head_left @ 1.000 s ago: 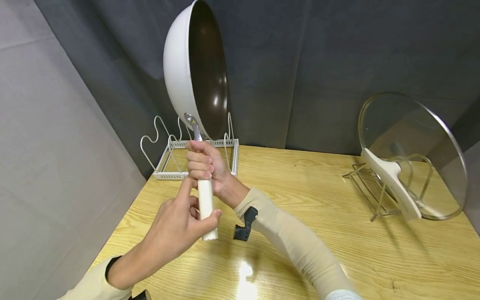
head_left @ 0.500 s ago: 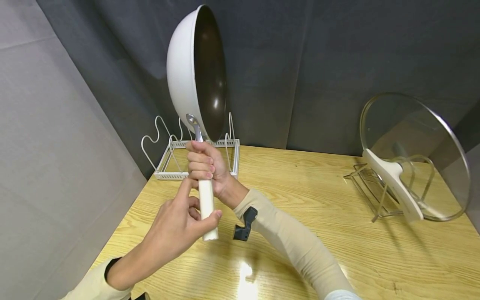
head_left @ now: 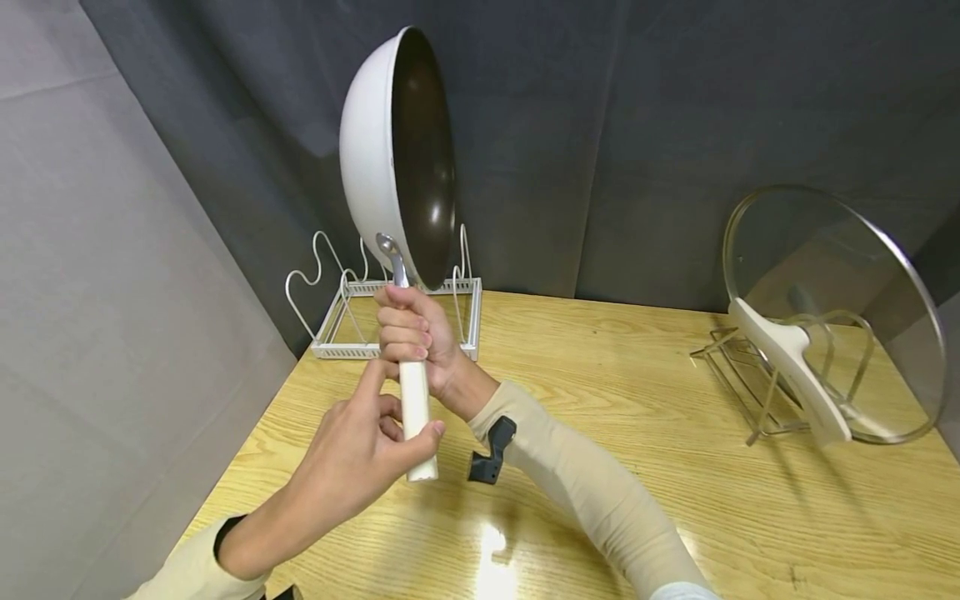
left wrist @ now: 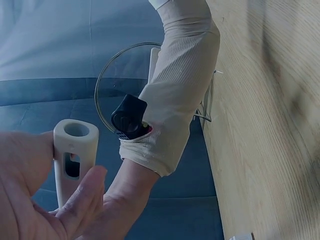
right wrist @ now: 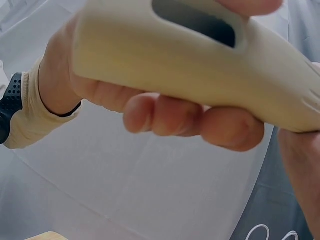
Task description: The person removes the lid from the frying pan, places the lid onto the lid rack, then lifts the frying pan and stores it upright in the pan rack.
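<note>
A wok [head_left: 367, 150], white outside and dark inside, is held up in the air by its cream handle [head_left: 415, 408], its bowl on edge with the inside facing right. My right hand [head_left: 420, 333] grips the handle's upper part, just below the metal joint. Lower down, my left hand [head_left: 348, 442] holds the same handle, fingers behind it and thumb along its near end. The left wrist view shows the hollow handle end [left wrist: 76, 137] beside the left thumb. In the right wrist view, left-hand fingertips [right wrist: 185, 117] curl under the handle.
Behind the wok, a white wire rack [head_left: 352, 350] stands on the wooden table [head_left: 600, 400]. At right, a glass lid [head_left: 847, 275] with a cream handle leans in a metal stand [head_left: 765, 417]. Dark cloth [head_left: 675, 108] hangs behind; a grey panel [head_left: 112, 292] rises at left.
The wok's bowl has tipped slightly downward and shifted a little right in the head view. Both hands keep their hold on the handle at nearly the same places.
</note>
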`<action>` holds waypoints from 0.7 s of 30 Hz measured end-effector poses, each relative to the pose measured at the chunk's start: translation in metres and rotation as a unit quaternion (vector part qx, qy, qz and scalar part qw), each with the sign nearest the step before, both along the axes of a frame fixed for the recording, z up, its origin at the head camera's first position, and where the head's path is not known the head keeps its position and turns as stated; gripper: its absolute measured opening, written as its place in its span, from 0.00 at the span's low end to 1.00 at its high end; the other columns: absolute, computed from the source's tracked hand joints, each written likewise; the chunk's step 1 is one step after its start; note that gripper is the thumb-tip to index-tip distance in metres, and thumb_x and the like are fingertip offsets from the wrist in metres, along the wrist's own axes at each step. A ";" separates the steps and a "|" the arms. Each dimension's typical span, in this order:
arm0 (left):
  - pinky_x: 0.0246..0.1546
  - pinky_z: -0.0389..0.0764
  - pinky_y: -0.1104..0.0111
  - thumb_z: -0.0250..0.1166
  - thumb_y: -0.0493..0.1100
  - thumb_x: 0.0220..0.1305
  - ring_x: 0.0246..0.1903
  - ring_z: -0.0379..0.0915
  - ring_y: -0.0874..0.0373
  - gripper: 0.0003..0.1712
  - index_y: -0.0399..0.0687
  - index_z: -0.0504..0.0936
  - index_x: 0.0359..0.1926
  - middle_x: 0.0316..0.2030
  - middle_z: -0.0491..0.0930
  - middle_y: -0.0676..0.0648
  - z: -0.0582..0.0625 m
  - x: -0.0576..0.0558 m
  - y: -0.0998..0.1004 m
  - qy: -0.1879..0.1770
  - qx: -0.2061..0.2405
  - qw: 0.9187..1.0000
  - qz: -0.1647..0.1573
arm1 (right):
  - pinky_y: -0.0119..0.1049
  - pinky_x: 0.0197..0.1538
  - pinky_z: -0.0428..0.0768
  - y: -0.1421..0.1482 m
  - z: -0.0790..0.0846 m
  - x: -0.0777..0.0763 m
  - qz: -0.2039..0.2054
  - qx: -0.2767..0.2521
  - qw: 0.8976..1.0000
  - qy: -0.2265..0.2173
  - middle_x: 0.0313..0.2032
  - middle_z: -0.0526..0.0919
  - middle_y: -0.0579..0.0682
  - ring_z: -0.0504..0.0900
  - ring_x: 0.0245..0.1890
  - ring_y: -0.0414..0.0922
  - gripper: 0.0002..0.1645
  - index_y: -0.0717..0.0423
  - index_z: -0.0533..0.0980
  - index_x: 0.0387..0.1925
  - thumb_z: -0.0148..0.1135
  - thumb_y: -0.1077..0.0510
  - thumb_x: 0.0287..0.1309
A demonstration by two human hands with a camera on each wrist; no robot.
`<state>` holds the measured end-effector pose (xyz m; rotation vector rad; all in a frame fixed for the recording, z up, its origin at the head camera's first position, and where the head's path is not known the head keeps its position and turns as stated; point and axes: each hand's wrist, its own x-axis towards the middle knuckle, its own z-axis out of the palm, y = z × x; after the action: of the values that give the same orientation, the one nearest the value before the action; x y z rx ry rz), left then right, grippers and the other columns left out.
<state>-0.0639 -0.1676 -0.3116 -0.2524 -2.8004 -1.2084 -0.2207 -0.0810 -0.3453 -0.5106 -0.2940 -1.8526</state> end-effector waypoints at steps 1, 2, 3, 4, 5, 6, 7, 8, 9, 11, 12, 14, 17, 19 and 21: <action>0.18 0.79 0.68 0.72 0.45 0.60 0.21 0.79 0.66 0.31 0.50 0.67 0.59 0.23 0.82 0.58 0.000 0.000 0.000 0.000 -0.001 1.000 0.000 | 0.27 0.11 0.63 0.000 0.000 0.000 -0.001 0.000 1.000 -0.001 0.12 0.52 0.37 0.53 0.08 0.35 0.16 0.53 0.64 0.24 0.52 0.60 0.71; 0.18 0.79 0.68 0.72 0.45 0.60 0.21 0.79 0.66 0.30 0.50 0.67 0.59 0.23 0.83 0.58 -0.001 0.000 0.000 -0.001 0.000 1.000 0.000 | 0.27 0.11 0.64 0.000 -0.001 0.000 -0.001 0.001 1.000 -0.002 0.12 0.52 0.37 0.53 0.08 0.35 0.16 0.53 0.64 0.25 0.52 0.60 0.71; 0.18 0.79 0.68 0.72 0.45 0.60 0.21 0.79 0.66 0.30 0.50 0.67 0.58 0.23 0.83 0.58 -0.001 -0.001 0.000 -0.002 0.001 1.000 0.000 | 0.27 0.11 0.64 0.000 -0.001 0.000 -0.001 0.001 1.000 -0.003 0.12 0.52 0.36 0.53 0.08 0.35 0.16 0.53 0.64 0.25 0.52 0.60 0.72; 0.18 0.78 0.68 0.72 0.45 0.60 0.21 0.79 0.66 0.30 0.50 0.67 0.58 0.23 0.83 0.58 -0.002 -0.001 0.000 -0.002 0.001 1.000 -0.001 | 0.27 0.11 0.64 0.000 -0.002 0.000 0.000 0.001 1.000 -0.003 0.12 0.52 0.36 0.53 0.08 0.35 0.16 0.53 0.64 0.24 0.52 0.60 0.72; 0.17 0.78 0.68 0.72 0.45 0.60 0.21 0.79 0.66 0.29 0.50 0.67 0.57 0.23 0.83 0.58 -0.002 -0.001 0.001 -0.004 0.002 1.000 -0.001 | 0.28 0.11 0.64 0.001 -0.002 0.000 0.002 0.001 1.000 -0.004 0.12 0.52 0.36 0.52 0.08 0.35 0.16 0.53 0.64 0.24 0.52 0.60 0.72; 0.17 0.78 0.68 0.72 0.45 0.60 0.21 0.79 0.66 0.29 0.50 0.67 0.57 0.23 0.82 0.58 -0.002 -0.001 0.001 -0.004 0.002 1.000 -0.001 | 0.28 0.11 0.64 0.001 -0.003 -0.001 0.003 0.001 1.000 -0.004 0.12 0.52 0.36 0.52 0.08 0.35 0.16 0.53 0.64 0.24 0.52 0.60 0.72; 0.17 0.78 0.68 0.72 0.45 0.60 0.21 0.79 0.66 0.29 0.50 0.67 0.57 0.23 0.82 0.58 -0.003 -0.002 0.001 -0.005 0.002 1.000 -0.001 | 0.28 0.11 0.64 0.001 -0.004 -0.001 0.004 0.001 1.000 -0.005 0.12 0.52 0.36 0.52 0.08 0.34 0.16 0.53 0.64 0.24 0.52 0.60 0.72; 0.17 0.78 0.68 0.72 0.45 0.59 0.21 0.79 0.66 0.29 0.50 0.67 0.56 0.23 0.82 0.58 -0.003 -0.002 0.002 -0.007 0.004 1.000 -0.002 | 0.28 0.11 0.64 0.001 -0.004 -0.001 0.006 0.001 1.000 -0.006 0.12 0.52 0.36 0.52 0.08 0.34 0.16 0.53 0.64 0.24 0.52 0.60 0.72; 0.17 0.78 0.68 0.72 0.45 0.59 0.20 0.79 0.65 0.29 0.49 0.67 0.56 0.23 0.82 0.58 -0.004 -0.002 0.002 -0.008 0.004 1.000 -0.001 | 0.28 0.11 0.64 0.002 -0.005 -0.001 0.007 0.000 1.000 -0.006 0.12 0.52 0.36 0.52 0.09 0.34 0.16 0.53 0.64 0.24 0.52 0.60 0.72; 0.17 0.78 0.69 0.72 0.45 0.59 0.20 0.79 0.65 0.29 0.49 0.67 0.56 0.23 0.82 0.58 -0.004 -0.002 0.002 -0.009 0.006 1.000 0.000 | 0.29 0.11 0.65 0.002 -0.006 -0.001 0.007 -0.002 1.000 -0.007 0.12 0.52 0.36 0.52 0.09 0.34 0.16 0.53 0.64 0.24 0.51 0.60 0.72; 0.17 0.78 0.69 0.72 0.45 0.59 0.20 0.79 0.65 0.28 0.49 0.67 0.55 0.23 0.82 0.57 -0.005 -0.003 0.002 -0.009 0.007 1.000 -0.001 | 0.29 0.11 0.65 0.002 -0.006 -0.002 0.006 -0.002 1.000 -0.008 0.13 0.52 0.36 0.52 0.09 0.34 0.16 0.53 0.64 0.25 0.51 0.60 0.72; 0.17 0.78 0.69 0.72 0.44 0.59 0.20 0.78 0.65 0.28 0.49 0.67 0.55 0.23 0.82 0.57 -0.006 -0.003 0.002 -0.008 0.007 1.000 -0.001 | 0.29 0.11 0.65 0.003 -0.007 -0.002 0.004 -0.003 1.000 -0.010 0.13 0.52 0.37 0.53 0.09 0.34 0.16 0.53 0.64 0.25 0.51 0.61 0.72; 0.17 0.78 0.69 0.72 0.44 0.59 0.20 0.78 0.65 0.28 0.49 0.67 0.55 0.23 0.82 0.57 -0.007 -0.003 0.003 -0.009 0.007 1.000 -0.002 | 0.29 0.11 0.65 0.003 -0.009 -0.002 0.003 -0.002 1.000 -0.012 0.13 0.52 0.37 0.53 0.09 0.35 0.15 0.54 0.65 0.26 0.52 0.61 0.71; 0.16 0.78 0.69 0.72 0.44 0.59 0.19 0.78 0.65 0.28 0.49 0.67 0.55 0.23 0.82 0.57 -0.008 -0.004 0.003 -0.009 0.007 1.000 -0.001 | 0.29 0.11 0.65 0.004 -0.010 -0.002 0.005 -0.003 1.000 -0.013 0.13 0.52 0.37 0.53 0.09 0.35 0.14 0.54 0.65 0.26 0.52 0.61 0.71; 0.16 0.77 0.68 0.72 0.44 0.59 0.19 0.78 0.65 0.28 0.49 0.67 0.55 0.23 0.82 0.57 -0.008 -0.004 0.004 -0.011 0.006 1.000 0.000 | 0.29 0.11 0.65 0.004 -0.011 -0.002 0.006 -0.003 1.000 -0.013 0.13 0.52 0.37 0.53 0.09 0.35 0.14 0.54 0.65 0.26 0.52 0.61 0.71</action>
<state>-0.0678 -0.1640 -0.3199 -0.2410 -2.8108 -1.2337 -0.2226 -0.0773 -0.3559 -0.4885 -0.3188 -1.8481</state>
